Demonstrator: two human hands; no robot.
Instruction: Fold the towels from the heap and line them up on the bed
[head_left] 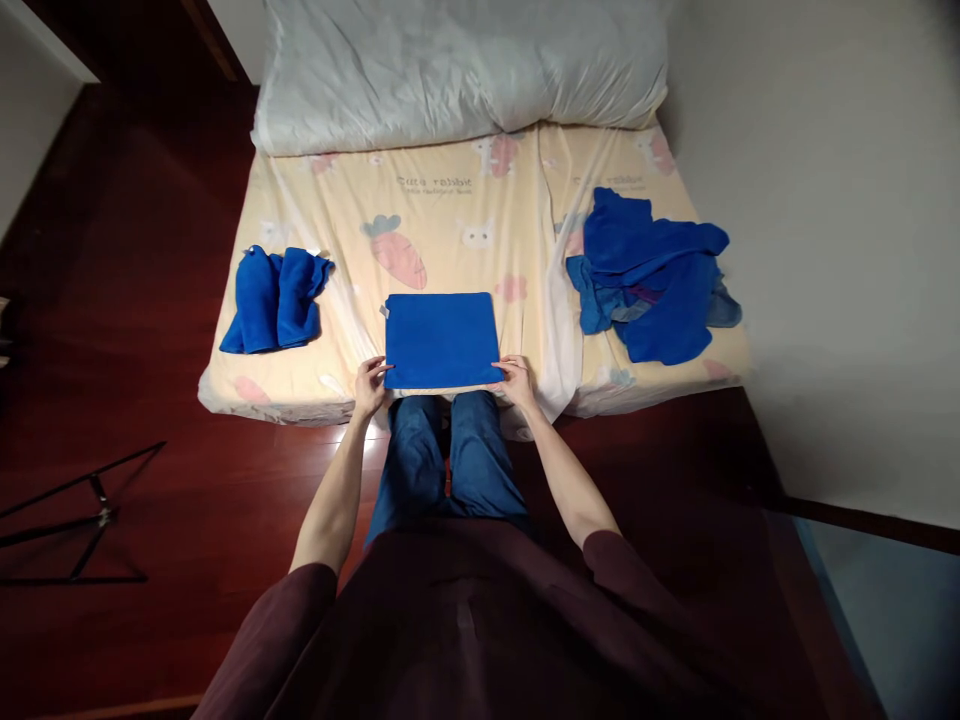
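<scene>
A blue towel lies flat on the bed in a neat rectangle, a small white tag showing at its left edge. My left hand pinches its near left corner between thumb and fingers. At the near right corner, my right hand grips the same towel in a pinch. To the left rest rolled blue towels, side by side. On the right is a loose, crumpled heap of blue cloths, some of them a paler blue.
The bed's sheet is pale yellow with carrot and rabbit prints. A rolled grey-white quilt spans its far end. A wall borders the right side. Black tripod legs stand on the dark red floor at left.
</scene>
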